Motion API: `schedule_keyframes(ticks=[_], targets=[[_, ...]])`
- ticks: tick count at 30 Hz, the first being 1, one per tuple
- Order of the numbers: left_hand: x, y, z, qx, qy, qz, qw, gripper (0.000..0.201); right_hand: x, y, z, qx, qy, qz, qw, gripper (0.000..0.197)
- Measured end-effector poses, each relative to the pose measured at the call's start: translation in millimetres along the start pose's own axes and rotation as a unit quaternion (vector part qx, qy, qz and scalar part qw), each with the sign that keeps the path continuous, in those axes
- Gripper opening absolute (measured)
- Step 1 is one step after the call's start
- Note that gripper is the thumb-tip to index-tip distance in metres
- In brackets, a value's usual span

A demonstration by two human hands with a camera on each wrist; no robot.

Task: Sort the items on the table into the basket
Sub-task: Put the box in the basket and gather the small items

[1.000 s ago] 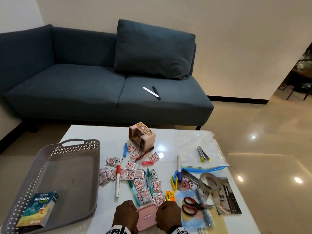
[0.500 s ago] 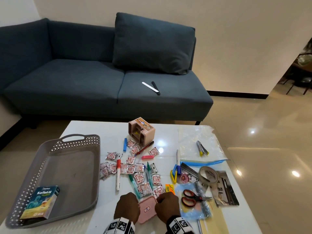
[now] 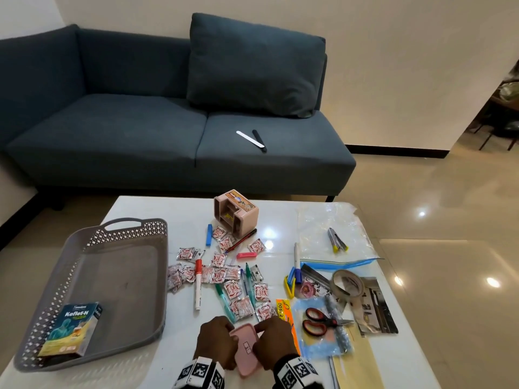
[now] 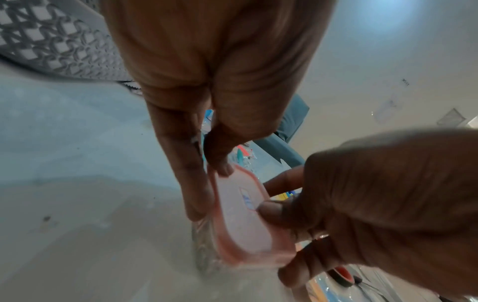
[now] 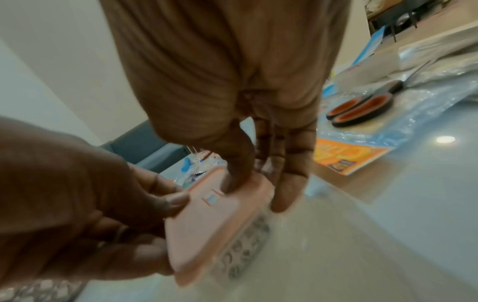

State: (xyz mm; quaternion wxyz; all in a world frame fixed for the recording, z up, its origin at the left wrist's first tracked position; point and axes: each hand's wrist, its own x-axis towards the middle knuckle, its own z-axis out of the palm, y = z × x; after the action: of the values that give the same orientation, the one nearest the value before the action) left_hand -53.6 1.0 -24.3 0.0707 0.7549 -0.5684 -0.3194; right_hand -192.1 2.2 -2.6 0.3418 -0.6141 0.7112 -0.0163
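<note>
At the near edge of the white table (image 3: 280,214) both hands hold a small box with a pink lid (image 3: 247,350). My left hand (image 3: 222,341) grips its left side, thumb on the lid's far end in the left wrist view (image 4: 207,190). Gripping the right side is my right hand (image 3: 269,338), with thumb on top and fingers down the side (image 5: 261,194). The box (image 5: 207,220) has a clear patterned base and is tilted. The grey basket (image 3: 126,234) lies at the left with a Koflet-H carton (image 3: 73,329) inside.
Several red-and-white sachets (image 3: 219,275), pens and a white marker (image 3: 198,284) are scattered mid-table. A pink desk holder (image 3: 236,216) stands behind them. Scissors (image 3: 320,321), a tape roll (image 3: 348,283), photos and a zip bag (image 3: 331,234) lie right. A blue sofa (image 3: 140,136) is beyond.
Both hands kept hold of the pink-lidded box and turned it, so its long side now points toward me and it is tilted.
</note>
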Motion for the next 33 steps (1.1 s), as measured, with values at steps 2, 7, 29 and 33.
schedule_keyframes(ticks=[2, 7, 29, 33], targets=[[4, -2, -3, 0.03, 0.005, -0.025, 0.999, 0.025, -1, 3, 2, 0.015, 0.013, 0.0, 1.0, 0.033], [12, -1, -10, 0.043, 0.026, 0.009, 0.999, 0.032, -3, 4, 8, -0.003, -0.025, 0.037, 0.999, 0.035], [-10, -24, -180, -0.03, 0.036, 0.093, 0.995, 0.024, -31, -127, -33, -0.096, 0.089, -0.167, 0.977, 0.054], [7, -73, -248, -0.042, 0.049, 0.085, 0.994, 0.047, -1, -215, -26, -0.109, 0.06, -0.24, 0.963, 0.049]])
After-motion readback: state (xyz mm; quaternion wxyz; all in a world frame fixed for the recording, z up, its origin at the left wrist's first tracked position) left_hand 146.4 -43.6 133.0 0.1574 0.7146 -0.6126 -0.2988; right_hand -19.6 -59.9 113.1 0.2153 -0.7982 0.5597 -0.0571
